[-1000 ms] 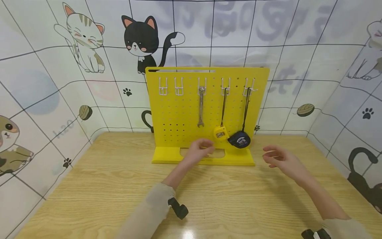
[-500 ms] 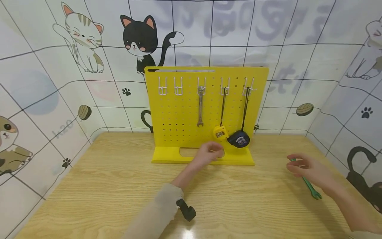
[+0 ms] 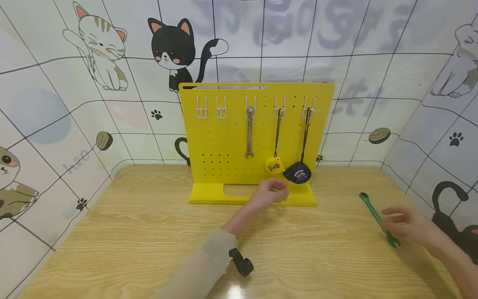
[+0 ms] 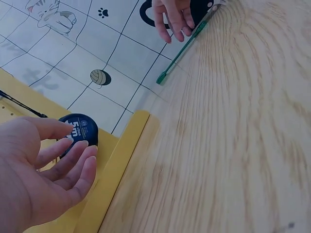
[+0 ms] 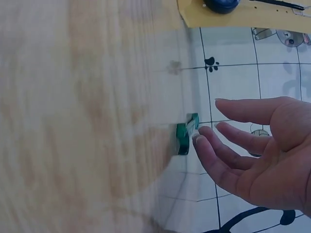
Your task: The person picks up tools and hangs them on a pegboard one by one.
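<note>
A green wrench point(image 3: 377, 216) lies on the table at the right. Just over its near half hovers my right hand point(image 3: 408, 224), thumb and fingers apart and loosely bent; in the right wrist view nothing is between them. My left hand point(image 3: 269, 193) hangs with relaxed fingers in front of the yellow pegboard's base, holding nothing. Close behind it, the dark 5 m tape measure point(image 3: 298, 172) and a small yellow tape measure point(image 3: 274, 165) dangle by black cords from hooks. A silver wrench point(image 3: 249, 135) hangs on the middle hook.
The yellow pegboard point(image 3: 213, 141) stands upright at the back of the wooden table point(image 3: 149, 241). Two white hooks point(image 3: 222, 108) at its left carry nothing. Walls with cat drawings point(image 3: 173, 45) close off the back and sides.
My right hand has moved right and nearer, over the green wrench, which has come into sight from behind it. My left hand has drifted right along the pegboard's base.
</note>
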Tool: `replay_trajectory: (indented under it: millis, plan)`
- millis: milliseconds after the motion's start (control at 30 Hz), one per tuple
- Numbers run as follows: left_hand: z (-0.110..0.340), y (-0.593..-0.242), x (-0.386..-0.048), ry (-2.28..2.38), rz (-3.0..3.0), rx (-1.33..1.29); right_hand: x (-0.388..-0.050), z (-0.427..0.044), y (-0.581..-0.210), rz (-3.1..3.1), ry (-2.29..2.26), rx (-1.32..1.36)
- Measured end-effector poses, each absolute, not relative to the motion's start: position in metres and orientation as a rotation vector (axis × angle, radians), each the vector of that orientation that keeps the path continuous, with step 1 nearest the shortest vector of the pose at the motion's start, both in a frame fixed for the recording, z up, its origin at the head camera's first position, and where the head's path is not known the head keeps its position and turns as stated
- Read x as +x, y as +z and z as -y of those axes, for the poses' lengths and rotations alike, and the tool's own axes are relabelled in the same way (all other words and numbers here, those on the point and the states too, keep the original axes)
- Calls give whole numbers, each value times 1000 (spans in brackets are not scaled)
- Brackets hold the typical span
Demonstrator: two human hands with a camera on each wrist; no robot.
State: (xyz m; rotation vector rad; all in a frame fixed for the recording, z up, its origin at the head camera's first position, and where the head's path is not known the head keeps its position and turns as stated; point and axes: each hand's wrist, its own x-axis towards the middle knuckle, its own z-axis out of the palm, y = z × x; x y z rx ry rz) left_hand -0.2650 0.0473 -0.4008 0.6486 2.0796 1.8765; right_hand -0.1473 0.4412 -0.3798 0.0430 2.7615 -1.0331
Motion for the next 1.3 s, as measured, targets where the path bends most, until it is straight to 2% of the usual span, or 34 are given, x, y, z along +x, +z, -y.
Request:
replay_trajectory:
  millis: [600, 1000, 1167, 1300]
  plan:
    - [-75, -396, -256, 1820, -2078, 662, -155, -448, -387, -2696, -832, 232]
    - [-100, -399, -248, 1825, -1994, 666, -157, -446, -390, -2675, -882, 187]
    - [-115, -404, -247, 1844, -1967, 668, -155, -446, -389, -2536, -1059, 113]
    - [-124, -408, -244, 1841, -1954, 563, -154, -445, -390, -2411, -1188, 15]
